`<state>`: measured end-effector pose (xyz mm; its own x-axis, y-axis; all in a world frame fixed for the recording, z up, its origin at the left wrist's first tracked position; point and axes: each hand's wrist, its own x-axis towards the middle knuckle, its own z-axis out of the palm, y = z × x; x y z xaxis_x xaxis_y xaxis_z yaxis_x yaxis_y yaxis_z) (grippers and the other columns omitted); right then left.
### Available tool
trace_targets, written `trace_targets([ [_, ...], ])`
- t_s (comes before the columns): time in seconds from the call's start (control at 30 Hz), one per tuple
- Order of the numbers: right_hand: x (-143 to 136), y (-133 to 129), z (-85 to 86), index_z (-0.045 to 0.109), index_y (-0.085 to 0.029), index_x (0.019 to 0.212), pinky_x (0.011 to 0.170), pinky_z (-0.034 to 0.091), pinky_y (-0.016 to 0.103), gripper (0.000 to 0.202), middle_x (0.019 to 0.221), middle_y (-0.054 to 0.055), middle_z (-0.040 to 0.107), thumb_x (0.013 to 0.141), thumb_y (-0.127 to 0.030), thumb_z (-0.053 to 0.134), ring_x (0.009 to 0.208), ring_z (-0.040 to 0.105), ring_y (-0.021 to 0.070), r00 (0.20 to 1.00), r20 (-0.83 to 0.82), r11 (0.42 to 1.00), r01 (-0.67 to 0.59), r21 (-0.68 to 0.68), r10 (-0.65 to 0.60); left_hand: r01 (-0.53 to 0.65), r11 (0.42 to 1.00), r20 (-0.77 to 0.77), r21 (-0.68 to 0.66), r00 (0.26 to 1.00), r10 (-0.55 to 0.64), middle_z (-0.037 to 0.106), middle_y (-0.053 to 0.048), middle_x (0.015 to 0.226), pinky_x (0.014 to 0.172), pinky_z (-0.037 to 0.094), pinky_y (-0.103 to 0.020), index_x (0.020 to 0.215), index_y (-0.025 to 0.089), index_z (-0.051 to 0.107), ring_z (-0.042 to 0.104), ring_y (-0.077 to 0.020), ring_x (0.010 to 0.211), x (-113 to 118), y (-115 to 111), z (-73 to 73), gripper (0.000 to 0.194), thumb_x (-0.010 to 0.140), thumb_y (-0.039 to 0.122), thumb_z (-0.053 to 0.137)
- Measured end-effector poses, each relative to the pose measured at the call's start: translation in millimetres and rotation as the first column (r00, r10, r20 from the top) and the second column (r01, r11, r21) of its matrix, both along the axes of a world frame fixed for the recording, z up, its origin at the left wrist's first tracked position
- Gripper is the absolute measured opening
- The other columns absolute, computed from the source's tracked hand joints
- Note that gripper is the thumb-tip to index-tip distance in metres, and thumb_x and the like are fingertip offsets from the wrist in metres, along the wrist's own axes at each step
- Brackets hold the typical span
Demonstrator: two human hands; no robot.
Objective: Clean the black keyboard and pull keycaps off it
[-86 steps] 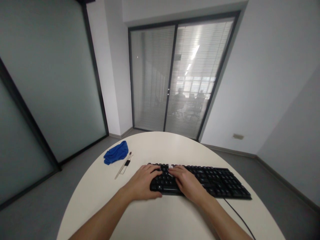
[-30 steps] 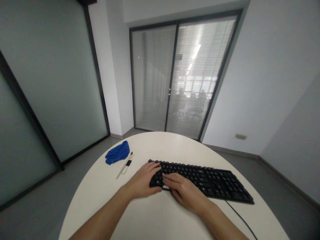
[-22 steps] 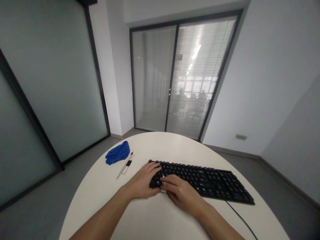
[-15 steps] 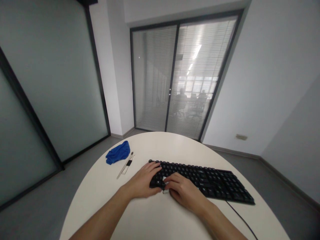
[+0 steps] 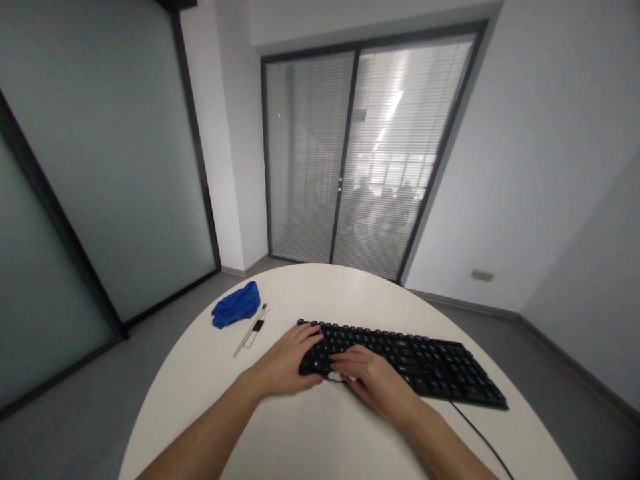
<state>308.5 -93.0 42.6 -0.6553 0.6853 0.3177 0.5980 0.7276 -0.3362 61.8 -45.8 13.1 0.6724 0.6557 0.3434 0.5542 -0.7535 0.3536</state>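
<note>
A black keyboard point(image 5: 425, 363) lies at a slant on the round cream table point(image 5: 320, 287). Over its left end rests my left hand point(image 5: 287, 360), fingers spread across the keys and thumb along the front edge. My right hand point(image 5: 373, 380) is closed, its fingers pinched round a small white item point(image 5: 335, 376) at the keyboard's front edge, left of centre. The fingers hide much of that item, and its exact kind cannot be made out.
A crumpled blue cloth point(image 5: 237, 305) lies at the table's back left. Beside it are a thin brush point(image 5: 249, 331) and a wire-like tool with a black part point(image 5: 258, 325). A cable point(image 5: 483, 437) runs from the keyboard over the near right edge.
My right hand has shifted slightly to the right, and the white item in its fingers now lies flatter along the keyboard's front edge. My left hand has stayed in place.
</note>
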Motion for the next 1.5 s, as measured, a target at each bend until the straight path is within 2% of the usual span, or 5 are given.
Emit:
trace_targets([
  [0.17,-2,3,-7.1,0.067,-0.024,0.120,0.096,0.047,0.034,0.036,0.115,0.003,0.071,0.090,-0.010,0.052,0.107,0.058,0.0198,0.999,-0.005,0.997,0.052,0.058,-0.051,0.006,1.000,0.009,-0.009,1.000,-0.006,0.038,-0.011,0.152,0.118,0.023,-0.051,0.143,0.023,0.041,0.031,-0.0309,0.141,-1,2,-3.1,0.079,0.073,0.041,0.074],
  [0.43,5,11,-8.8,0.070,-0.031,0.113,0.084,0.051,0.037,0.033,0.102,0.004,0.067,0.089,-0.012,0.056,0.094,0.059,0.0215,0.949,-0.003,0.935,0.310,0.173,-0.314,0.008,1.000,0.013,-0.029,1.000,-0.008,0.037,-0.009,0.153,0.118,0.023,-0.052,0.144,0.024,0.041,0.031,-0.0314,0.141,-1,2,-1.8,0.080,0.073,0.039,0.074],
  [0.63,2,10,-14.1,0.071,-0.028,0.111,0.090,0.051,0.034,0.037,0.109,0.004,0.069,0.089,-0.006,0.051,0.101,0.060,0.0197,0.976,-0.056,0.967,0.217,0.131,-0.212,0.010,1.000,0.010,-0.028,1.000,-0.010,0.036,-0.009,0.153,0.118,0.023,-0.053,0.144,0.024,0.040,0.030,-0.0317,0.141,-1,2,-3.7,0.080,0.073,0.039,0.074],
  [1.0,-6,3,-14.8,0.073,-0.025,0.110,0.102,0.046,0.037,0.024,0.130,0.009,0.062,0.092,-0.022,0.057,0.120,0.056,0.0226,0.992,-0.086,0.989,0.102,0.105,-0.093,0.010,1.000,0.012,-0.013,1.000,-0.010,0.037,-0.011,0.152,0.118,0.023,-0.052,0.143,0.022,0.042,0.030,-0.0313,0.141,-1,1,-3.3,0.077,0.075,0.042,0.073],
  [1.5,-2,6,-3.7,0.072,-0.024,0.099,0.092,0.046,0.029,0.033,0.104,0.002,0.071,0.080,-0.005,0.052,0.101,0.059,0.0177,0.984,-0.037,0.985,0.173,0.011,-0.172,0.015,1.000,0.007,-0.026,1.000,-0.015,0.036,-0.009,0.154,0.118,0.022,-0.052,0.144,0.024,0.040,0.030,-0.0311,0.141,-1,2,-3.8,0.080,0.073,0.039,0.074],
])
